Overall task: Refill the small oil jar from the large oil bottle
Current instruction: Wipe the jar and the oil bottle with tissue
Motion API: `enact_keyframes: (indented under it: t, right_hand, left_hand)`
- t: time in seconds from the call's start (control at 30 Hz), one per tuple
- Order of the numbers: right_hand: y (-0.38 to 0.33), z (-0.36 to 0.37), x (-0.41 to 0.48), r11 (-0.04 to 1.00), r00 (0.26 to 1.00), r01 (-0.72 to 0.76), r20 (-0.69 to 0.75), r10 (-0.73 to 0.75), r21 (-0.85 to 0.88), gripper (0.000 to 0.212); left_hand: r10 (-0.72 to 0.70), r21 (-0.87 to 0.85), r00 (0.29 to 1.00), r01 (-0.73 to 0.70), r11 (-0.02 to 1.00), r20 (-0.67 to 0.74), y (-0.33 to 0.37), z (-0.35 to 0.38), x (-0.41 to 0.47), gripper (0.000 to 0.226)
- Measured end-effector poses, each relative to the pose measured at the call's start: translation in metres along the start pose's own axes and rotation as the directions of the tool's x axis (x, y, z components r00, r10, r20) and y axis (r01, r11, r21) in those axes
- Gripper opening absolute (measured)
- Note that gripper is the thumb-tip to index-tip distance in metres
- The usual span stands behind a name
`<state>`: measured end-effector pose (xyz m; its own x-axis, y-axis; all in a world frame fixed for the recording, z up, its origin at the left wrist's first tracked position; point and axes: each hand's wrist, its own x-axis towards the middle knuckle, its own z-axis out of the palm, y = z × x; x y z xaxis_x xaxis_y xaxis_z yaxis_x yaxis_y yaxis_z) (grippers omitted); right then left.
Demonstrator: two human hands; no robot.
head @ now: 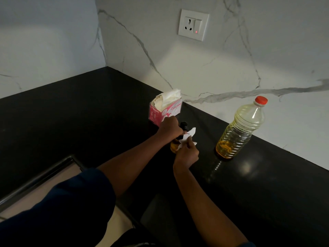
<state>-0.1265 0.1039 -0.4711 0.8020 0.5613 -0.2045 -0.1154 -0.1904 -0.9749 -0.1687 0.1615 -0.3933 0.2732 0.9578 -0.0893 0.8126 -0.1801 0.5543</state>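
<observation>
- left hand (170,129) grips the small oil jar (174,146) by its neck on the black countertop (89,113);
- right hand (187,154) pinches a white tissue (191,132) against it;
- large oil bottle (238,132), red cap on, stands apart to the right

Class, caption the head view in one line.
Left hand grips small black-topped oil jar; right hand holds white tissue against it; red-capped plastic oil bottle stands apart.
</observation>
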Motion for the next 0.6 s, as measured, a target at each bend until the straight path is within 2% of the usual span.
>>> enact_keyframes:
  t: [0.1,0.23,0.33,0.4,0.53,0.6]
  right_hand:
    - [0.0,0.0,0.008,0.996,0.999,0.051,0.015,-0.051,-0.07,0.037]
    - [0.016,-0.002,0.018,0.983,0.996,-0.072,0.047,0.081,-0.17,0.037]
    - [0.022,-0.003,0.012,0.976,0.994,-0.078,0.061,0.092,-0.203,0.036]
    - [0.018,-0.002,0.002,0.981,0.998,-0.033,0.048,0.043,-0.191,0.039]
    - [0.002,-0.001,-0.009,0.968,0.989,0.148,0.052,-0.141,-0.201,0.04]
    - [-0.004,0.001,-0.005,0.967,0.985,0.168,0.061,-0.159,-0.192,0.039]
  left_hand:
    - [0.024,0.044,0.999,-0.026,0.999,0.026,0.003,-0.002,-0.003,0.044]
    - [0.02,0.061,0.994,-0.026,0.998,0.107,0.005,-0.011,-0.001,0.043]
    - [0.009,0.1,0.994,-0.021,0.995,0.113,0.004,-0.012,0.0,0.043]
    - [0.015,0.116,0.995,-0.026,0.993,0.094,0.004,-0.01,-0.001,0.043]
    - [0.103,0.078,0.987,-0.114,0.99,0.126,0.007,-0.011,-0.003,0.046]
    - [0.127,0.092,0.982,-0.14,0.986,0.14,0.008,-0.012,-0.002,0.045]
